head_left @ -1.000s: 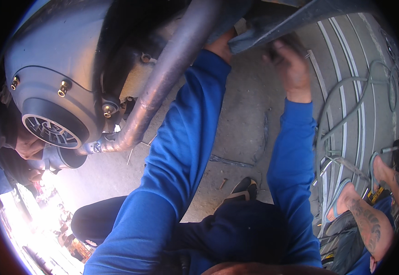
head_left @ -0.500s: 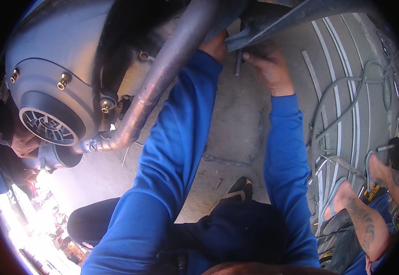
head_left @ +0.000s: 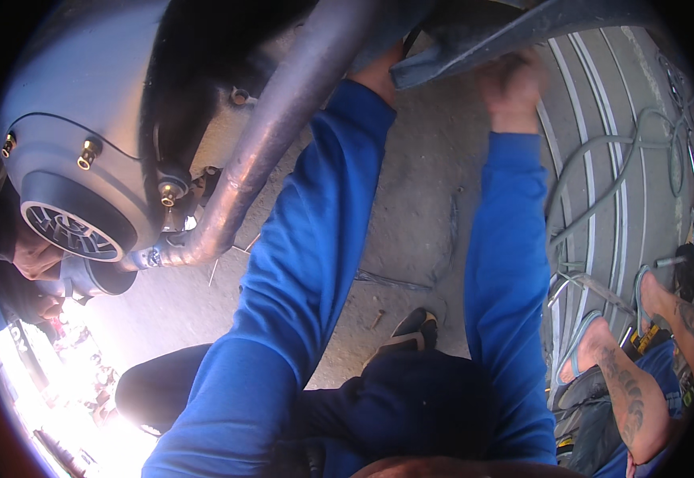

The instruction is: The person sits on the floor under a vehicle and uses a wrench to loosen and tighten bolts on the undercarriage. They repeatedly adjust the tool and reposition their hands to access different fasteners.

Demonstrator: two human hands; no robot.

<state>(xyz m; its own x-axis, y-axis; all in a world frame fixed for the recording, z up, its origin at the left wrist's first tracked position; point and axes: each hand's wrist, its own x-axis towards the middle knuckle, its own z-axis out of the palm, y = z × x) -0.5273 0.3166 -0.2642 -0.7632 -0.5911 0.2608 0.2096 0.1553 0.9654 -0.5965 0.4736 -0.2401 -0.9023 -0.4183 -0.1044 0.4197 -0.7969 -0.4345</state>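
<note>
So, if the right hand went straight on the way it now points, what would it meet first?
Probably the dark panel just ahead of the blurred right hand, but depth is unclear.

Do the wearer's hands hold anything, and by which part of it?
It cannot be told: the left hand is mostly hidden beside the dark panel, and the right hand is blurred.
</note>
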